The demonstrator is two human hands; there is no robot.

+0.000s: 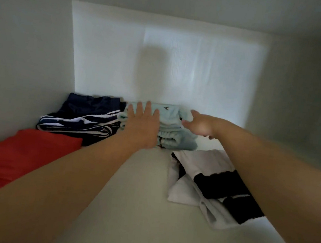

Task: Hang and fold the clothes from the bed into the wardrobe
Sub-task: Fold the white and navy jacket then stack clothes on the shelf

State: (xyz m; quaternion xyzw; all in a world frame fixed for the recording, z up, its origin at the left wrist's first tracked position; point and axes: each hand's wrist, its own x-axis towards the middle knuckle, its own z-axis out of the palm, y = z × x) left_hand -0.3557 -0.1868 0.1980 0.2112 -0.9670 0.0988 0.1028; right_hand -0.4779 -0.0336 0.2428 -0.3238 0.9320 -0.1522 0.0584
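Folded light-blue garment (171, 128), held at 12 o'clock on the wardrobe shelf (138, 188) under the left hand (143, 123), fingers (148, 109) flat and released, while the blurred right hand's (199, 125) grip cannot be told; uneven pushing could slump its folds toward 3 o'clock.

The folded stack (171, 140) lies at the shelf's (136, 198) rear.

Dim side walls; bright light patch on back panel (162, 61) with soft shadow; slight blur throughout; wide-angle bending at edges.
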